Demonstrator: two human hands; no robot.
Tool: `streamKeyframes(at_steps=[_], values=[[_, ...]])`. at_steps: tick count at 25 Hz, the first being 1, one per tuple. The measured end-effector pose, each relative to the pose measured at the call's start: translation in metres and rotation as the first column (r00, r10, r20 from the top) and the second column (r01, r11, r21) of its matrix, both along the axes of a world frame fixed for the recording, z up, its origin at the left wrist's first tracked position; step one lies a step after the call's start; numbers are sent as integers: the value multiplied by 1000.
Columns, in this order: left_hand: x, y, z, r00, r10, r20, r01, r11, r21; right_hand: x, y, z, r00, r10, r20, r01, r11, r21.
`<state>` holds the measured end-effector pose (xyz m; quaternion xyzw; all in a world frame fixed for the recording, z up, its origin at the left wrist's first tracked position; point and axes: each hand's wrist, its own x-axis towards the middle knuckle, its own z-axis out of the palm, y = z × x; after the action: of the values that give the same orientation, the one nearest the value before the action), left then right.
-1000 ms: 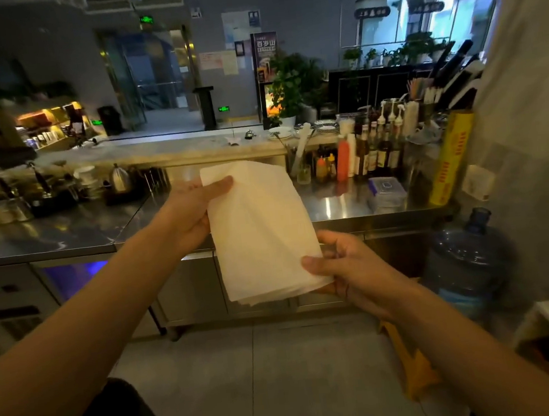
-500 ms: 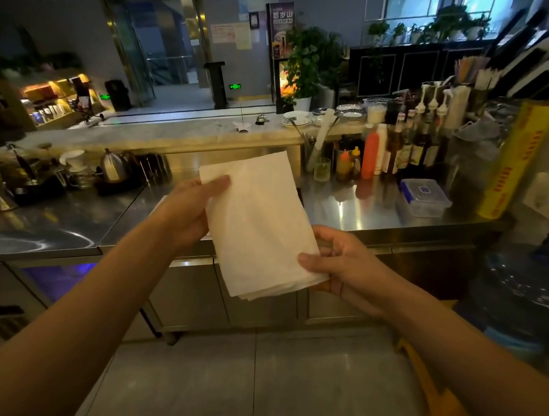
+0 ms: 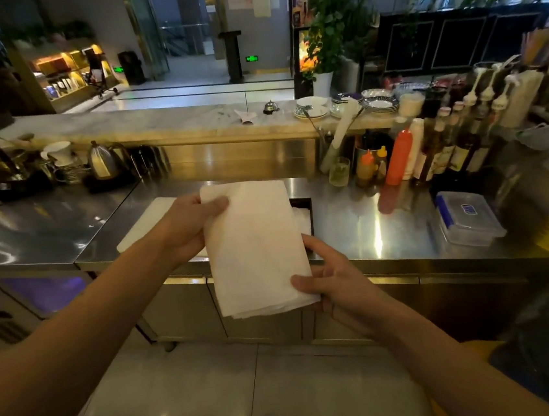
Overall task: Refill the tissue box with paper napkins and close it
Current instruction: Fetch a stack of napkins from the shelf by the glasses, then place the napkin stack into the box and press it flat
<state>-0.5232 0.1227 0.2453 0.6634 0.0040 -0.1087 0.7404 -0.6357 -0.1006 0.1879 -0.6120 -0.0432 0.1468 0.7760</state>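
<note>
Here, a stack of white paper napkins (image 3: pixel 257 247) is held up in the air over the near edge of the steel counter (image 3: pixel 352 220), gripped at opposite corners by both hands. The left hand (image 3: pixel 185 229) holds the upper left corner, with its thumb lying across the top sheet and its fingers behind. The right hand (image 3: pixel 337 282) pinches the lower right corner, thumb on the front face and fingers curled underneath. Just behind the stack and partly hidden by it, the dark tissue box (image 3: pixel 304 220) sits on the counter near the front edge, open at the top with white paper showing inside. Left of the box a flat white slab (image 3: pixel 146 226) lies on the steel; whether it is the box's lid I cannot tell. Further right stands a clear plastic container (image 3: pixel 469 219) with blue markings. Behind it is a row of bottles, among them an orange squeeze bottle (image 3: pixel 398 157). A metal kettle (image 3: pixel 102 163) stands far to the left. On the marble ledge (image 3: pixel 156 125) beyond are stacked plates (image 3: pixel 312 110) and a small bell (image 3: pixel 270 106)
</note>
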Motion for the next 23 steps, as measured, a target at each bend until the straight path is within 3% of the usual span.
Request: streamKeyframes(at_steps=[4,13,23], values=[[69,3,-17,998,-57,-1,57,998,-13,62,3,-16,1000,-9,-10,9,1000,-13],[185,5,-37,916,-398,61,397,918,25,170,19,-27,976,-213,-48,212,977,-32],[251,-34,-81,885,-465,-19,465,884,56,263,-12,-49,913,-402,-71,391,911,-131]])
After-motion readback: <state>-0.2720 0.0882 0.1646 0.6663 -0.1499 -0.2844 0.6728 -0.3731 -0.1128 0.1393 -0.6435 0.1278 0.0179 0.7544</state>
